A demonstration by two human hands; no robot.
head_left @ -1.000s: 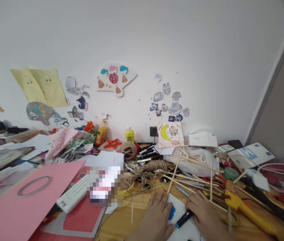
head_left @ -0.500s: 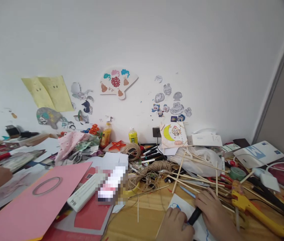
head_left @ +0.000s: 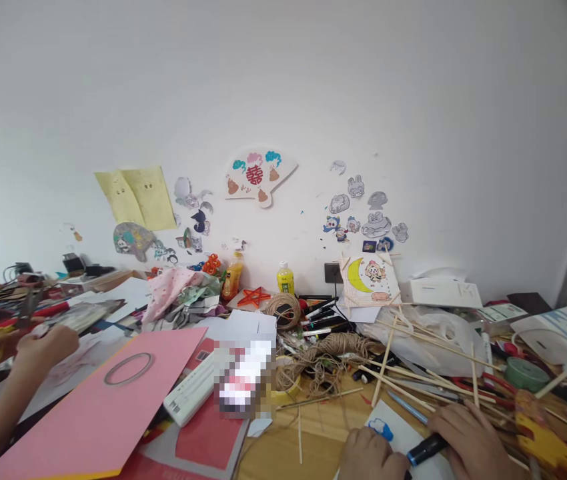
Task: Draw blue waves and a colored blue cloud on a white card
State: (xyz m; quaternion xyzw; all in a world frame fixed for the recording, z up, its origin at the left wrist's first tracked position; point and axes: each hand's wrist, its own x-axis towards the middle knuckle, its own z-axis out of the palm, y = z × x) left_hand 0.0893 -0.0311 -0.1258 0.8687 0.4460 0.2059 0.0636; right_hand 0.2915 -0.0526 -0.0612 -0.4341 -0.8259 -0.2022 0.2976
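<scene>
My right hand (head_left: 471, 445) is closed round a black marker (head_left: 426, 450) at the bottom right, its tip on a white paper (head_left: 398, 433) with a blue drawing (head_left: 381, 430). My left hand (head_left: 371, 457) rests curled on the same paper, just left of the marker, and holds it down. Both hands are cut off by the bottom edge. Thin wooden sticks (head_left: 413, 380) lie scattered right behind them.
Another person's hand (head_left: 43, 343) works at the far left with scissors (head_left: 26, 307) over papers. A pink card (head_left: 108, 393) with a ring, a white remote-like box (head_left: 191, 393), twine (head_left: 323, 350), markers, bottles (head_left: 286, 279) and a yellow glue gun (head_left: 546, 443) crowd the wooden table (head_left: 313, 433).
The view has swung left and up, so everything shifted right. My left hand curled up and slid lower on the paper. The other person's hand came into view at the left.
</scene>
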